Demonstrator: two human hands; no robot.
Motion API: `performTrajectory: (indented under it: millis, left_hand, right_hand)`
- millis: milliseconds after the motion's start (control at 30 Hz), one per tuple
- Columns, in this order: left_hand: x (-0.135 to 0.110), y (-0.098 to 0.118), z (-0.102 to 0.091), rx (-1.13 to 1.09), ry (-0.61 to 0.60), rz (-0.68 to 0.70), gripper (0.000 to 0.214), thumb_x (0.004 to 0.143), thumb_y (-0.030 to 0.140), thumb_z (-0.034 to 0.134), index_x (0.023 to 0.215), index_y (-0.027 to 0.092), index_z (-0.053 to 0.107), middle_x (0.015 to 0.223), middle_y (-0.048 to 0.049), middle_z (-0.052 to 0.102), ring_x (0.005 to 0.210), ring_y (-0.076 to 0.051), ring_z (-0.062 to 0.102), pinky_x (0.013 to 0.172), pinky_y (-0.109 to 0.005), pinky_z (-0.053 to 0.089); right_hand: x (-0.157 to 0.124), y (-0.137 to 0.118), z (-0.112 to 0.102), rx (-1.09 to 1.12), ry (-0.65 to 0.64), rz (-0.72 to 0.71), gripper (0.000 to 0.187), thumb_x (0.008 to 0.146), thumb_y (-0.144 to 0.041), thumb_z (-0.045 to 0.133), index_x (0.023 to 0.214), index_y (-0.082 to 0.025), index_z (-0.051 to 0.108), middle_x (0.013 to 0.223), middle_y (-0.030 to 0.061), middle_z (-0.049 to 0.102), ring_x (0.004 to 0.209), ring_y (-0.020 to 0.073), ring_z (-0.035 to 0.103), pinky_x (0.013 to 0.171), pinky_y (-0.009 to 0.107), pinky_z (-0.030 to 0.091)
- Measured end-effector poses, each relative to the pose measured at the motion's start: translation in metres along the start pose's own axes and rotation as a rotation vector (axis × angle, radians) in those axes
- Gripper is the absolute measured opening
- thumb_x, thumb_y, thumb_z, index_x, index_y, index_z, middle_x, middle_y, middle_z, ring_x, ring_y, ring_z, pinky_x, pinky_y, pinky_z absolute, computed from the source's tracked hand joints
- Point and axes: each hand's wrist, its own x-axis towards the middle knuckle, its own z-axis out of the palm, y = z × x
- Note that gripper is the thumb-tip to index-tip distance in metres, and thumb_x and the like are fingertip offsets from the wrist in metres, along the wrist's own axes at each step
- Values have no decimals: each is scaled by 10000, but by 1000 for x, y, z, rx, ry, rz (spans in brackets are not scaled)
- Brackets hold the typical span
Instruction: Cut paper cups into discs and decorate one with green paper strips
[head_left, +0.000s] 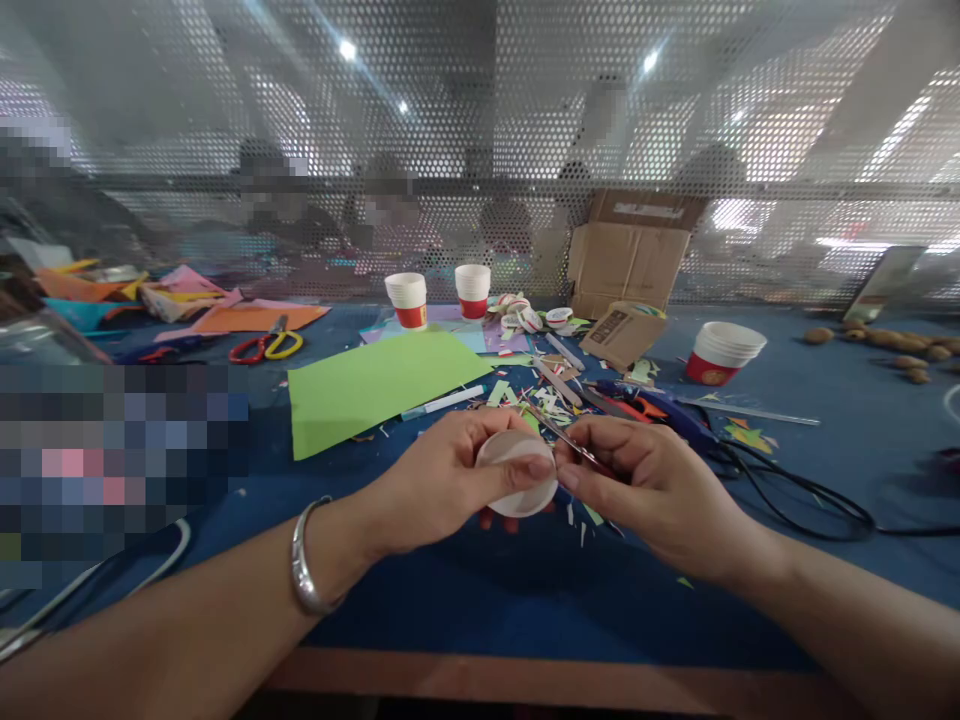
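My left hand (457,470) is closed around a small white paper cup (499,452), its round end turned toward me and the thumb lying across it. My right hand (649,490) grips a pair of scissors (559,428), whose slim metal blades point up and left beside the cup's rim. The fingers hide most of the scissor handles. Beyond both hands lie many paper scraps (555,400) in white, green and red. A bright green paper sheet (382,385) rests behind my left hand, with a capped marker (446,402) along its near edge.
Stacked paper cups (406,300) stand at the back, another stack (724,352) at the right. Red-and-yellow scissors (266,345) lie left. A cardboard box (630,255) leans against the perforated screen (450,120). A black cable (795,505) loops at right, near walnut-like brown pieces (896,340).
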Motion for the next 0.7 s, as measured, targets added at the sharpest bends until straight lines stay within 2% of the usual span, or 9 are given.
performTrajectory:
  millis: [200,367,500,700]
  left_hand:
    - [2,1,3,-119,22,25,314,851,418,766,921,154,611,775,-16,709,644,-103,623,573,-199,467]
    - [2,1,4,-143,159,68,311,828,355,796,947,162,584,806,19,675,705,-89,595,657,-200,451]
    - [2,1,1,-150,228,118,322,803,340,817,910,158,574,808,20,673,720,-94,595,677,-210,449]
    - [0,1,-2,-87,234,157,301,844,347,777,882,162,543,774,20,647,668,-82,554,606,-199,407]
  right_hand:
    - [3,-1,-4,40,40,-4,300,876,-459,708,803,-197,581,696,-33,540,582,95,423,503,223,327]
    - [4,1,-6,14,58,-18,332,909,-530,664,897,-208,583,737,-25,545,629,108,465,560,230,377]
    - [1,2,-9,-140,100,-11,346,969,-564,557,960,-220,594,667,-44,508,559,107,406,502,241,324]
    - [0,4,-11,-419,130,-81,299,976,-506,575,964,-212,628,689,-37,531,603,112,443,544,243,356]
